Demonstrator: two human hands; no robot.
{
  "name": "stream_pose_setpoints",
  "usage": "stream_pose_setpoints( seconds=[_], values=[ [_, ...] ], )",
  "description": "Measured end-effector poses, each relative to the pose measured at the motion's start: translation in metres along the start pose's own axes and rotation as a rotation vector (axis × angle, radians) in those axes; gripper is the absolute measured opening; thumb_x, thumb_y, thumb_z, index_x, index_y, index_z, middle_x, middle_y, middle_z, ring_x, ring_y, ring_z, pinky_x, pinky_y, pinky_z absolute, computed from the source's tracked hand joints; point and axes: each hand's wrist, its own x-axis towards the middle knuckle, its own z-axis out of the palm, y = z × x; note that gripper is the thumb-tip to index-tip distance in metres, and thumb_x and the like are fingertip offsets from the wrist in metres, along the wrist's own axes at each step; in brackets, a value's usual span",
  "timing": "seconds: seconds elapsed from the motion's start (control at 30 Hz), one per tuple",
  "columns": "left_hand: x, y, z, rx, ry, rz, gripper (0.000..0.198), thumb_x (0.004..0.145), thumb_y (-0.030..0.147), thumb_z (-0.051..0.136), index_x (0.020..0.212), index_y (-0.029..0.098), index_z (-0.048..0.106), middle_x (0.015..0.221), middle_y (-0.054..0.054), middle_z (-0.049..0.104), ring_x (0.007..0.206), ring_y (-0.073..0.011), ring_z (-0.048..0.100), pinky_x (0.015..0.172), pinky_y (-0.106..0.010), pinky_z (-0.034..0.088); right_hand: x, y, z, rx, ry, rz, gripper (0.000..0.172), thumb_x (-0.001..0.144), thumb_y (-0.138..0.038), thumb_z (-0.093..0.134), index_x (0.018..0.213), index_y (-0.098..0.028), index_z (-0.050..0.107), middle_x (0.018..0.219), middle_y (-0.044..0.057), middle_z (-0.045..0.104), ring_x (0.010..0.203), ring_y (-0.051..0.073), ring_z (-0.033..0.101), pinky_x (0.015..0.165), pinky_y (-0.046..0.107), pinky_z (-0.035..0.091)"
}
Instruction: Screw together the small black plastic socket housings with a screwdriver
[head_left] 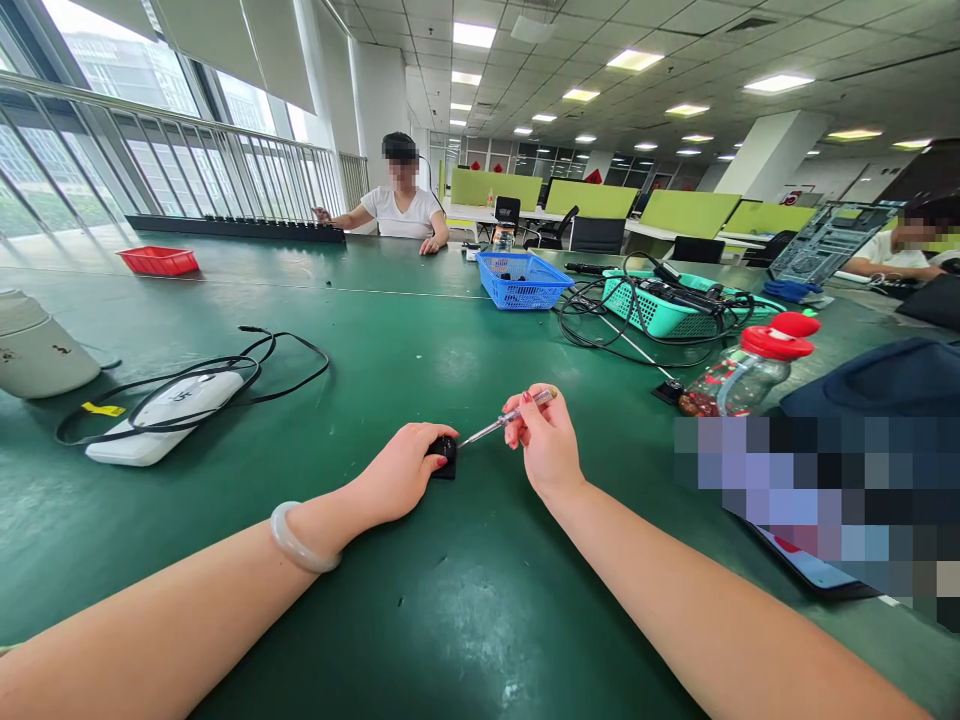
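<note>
My left hand (401,470) rests on the green table (420,600), its fingers closed around a small black part (445,457). My right hand (546,437) pinches a slim screwdriver (499,424) with a clear handle. The metal tip points left and touches the black part. A pale bangle sits on my left wrist.
A white power bank with black cables (165,410) lies to the left, beside a white flask (37,350). A blue basket (523,279), a teal basket of cables (667,305) and a red-capped bottle (746,370) stand ahead right. A red tray (159,260) sits far left. Two people sit at the far side.
</note>
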Motion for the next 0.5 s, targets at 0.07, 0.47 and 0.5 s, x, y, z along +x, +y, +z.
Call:
stream_pose_setpoints(
  seconds=[0.07,0.47,0.5],
  values=[
    [0.0,-0.0007,0.0004,-0.001,0.004,0.001,0.037,0.085,0.023,0.043,0.119,0.022,0.059,0.125,-0.008,0.062,0.122,-0.0256,0.052,0.112,-0.048,0.041,-0.0006,-0.0009,0.0007,0.002,-0.005,0.006,0.033,0.08,-0.043,0.068,0.083,-0.025,0.041,0.069,-0.007,0.061,0.043,0.006,0.05,0.044,0.022,0.039],
    [0.0009,0.0011,-0.0013,0.012,-0.017,-0.02,0.038,0.087,0.024,0.043,0.121,0.022,0.058,0.127,-0.007,0.061,0.123,-0.0254,0.051,0.112,-0.048,0.039,0.0008,-0.0022,0.0005,0.029,0.026,0.069,0.034,0.075,-0.042,0.072,0.08,-0.024,0.044,0.068,-0.007,0.062,0.043,0.007,0.051,0.043,0.022,0.039],
    [0.0009,0.0006,-0.0011,0.01,-0.013,-0.018,0.038,0.087,0.024,0.043,0.121,0.022,0.059,0.127,-0.007,0.061,0.123,-0.0254,0.052,0.112,-0.048,0.04,0.0015,-0.0018,0.0002,0.034,0.042,0.083,0.035,0.074,-0.042,0.073,0.08,-0.023,0.044,0.068,-0.007,0.062,0.043,0.007,0.051,0.043,0.022,0.039]
  ],
)
